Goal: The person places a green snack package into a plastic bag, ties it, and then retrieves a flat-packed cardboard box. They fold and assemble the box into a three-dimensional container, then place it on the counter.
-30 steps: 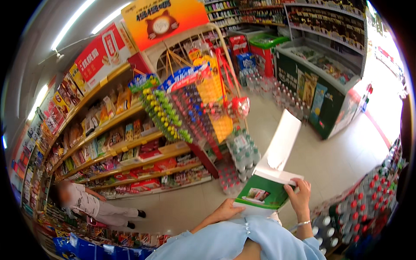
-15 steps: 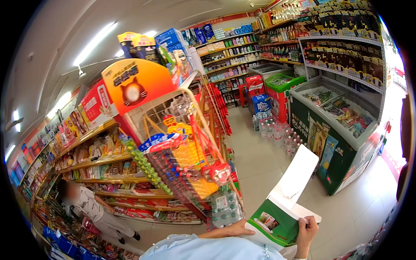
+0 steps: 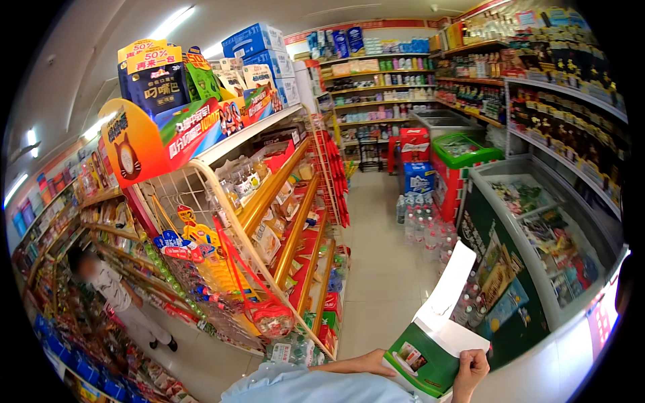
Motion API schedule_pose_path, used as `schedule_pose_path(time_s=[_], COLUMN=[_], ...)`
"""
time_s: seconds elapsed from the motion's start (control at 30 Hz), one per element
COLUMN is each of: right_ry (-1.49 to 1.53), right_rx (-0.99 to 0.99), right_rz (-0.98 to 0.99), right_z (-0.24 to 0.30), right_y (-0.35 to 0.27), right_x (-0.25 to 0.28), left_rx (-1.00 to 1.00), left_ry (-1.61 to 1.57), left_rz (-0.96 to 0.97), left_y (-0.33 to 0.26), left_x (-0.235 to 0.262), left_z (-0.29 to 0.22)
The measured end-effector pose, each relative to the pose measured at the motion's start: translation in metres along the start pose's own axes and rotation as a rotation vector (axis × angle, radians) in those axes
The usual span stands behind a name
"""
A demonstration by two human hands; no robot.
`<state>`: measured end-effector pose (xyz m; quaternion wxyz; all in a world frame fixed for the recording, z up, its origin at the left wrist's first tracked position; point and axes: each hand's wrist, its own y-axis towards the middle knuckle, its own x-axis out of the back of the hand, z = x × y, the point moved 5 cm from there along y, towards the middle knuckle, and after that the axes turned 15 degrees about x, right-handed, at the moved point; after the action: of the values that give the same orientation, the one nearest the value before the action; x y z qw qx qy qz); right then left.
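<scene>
Low in the head view, a green and white cardboard box (image 3: 430, 359) is held in front of my body. Its white lid flap (image 3: 451, 282) stands up, and a small food picture shows on the green side. My left hand (image 3: 373, 364) grips the box's left edge, with part of the fingers hidden behind the card. At the right side, my right hand (image 3: 472, 369) is closed on the box's edge, fingers curled over it. What the box contains is not visible.
A stocked shelf unit (image 3: 295, 221) with hanging toys stands to the left. Right of the aisle are a chest freezer (image 3: 537, 221) and bottled-water packs (image 3: 430, 232). Farther back are a green-rimmed freezer (image 3: 463, 144) and goods shelves (image 3: 376, 87). A person (image 3: 121, 295) stands in the left aisle.
The view has moved forward and turned, so the shelf end has shifted left and the aisle opens more ahead. Both hands still hold the box.
</scene>
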<state>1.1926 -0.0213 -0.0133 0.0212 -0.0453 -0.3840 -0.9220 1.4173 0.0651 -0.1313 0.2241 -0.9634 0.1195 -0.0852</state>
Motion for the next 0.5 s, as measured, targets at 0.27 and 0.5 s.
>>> schedule_pose_path(time_s=[0.27, 0.5], right_ry=[0.256, 0.394], right_rx=[0.041, 0.244], right_rz=[0.17, 0.463], right_z=[-0.094, -0.139], right_y=[0.122, 0.208], right_x=[-0.084, -0.154], left_rx=[-0.006, 0.083], left_ry=[-0.036, -0.337], left_rz=[-0.439, -0.868], left_y=[0.045, 0.076], left_x=[0.083, 0.1], left_z=[-0.056, -0.077])
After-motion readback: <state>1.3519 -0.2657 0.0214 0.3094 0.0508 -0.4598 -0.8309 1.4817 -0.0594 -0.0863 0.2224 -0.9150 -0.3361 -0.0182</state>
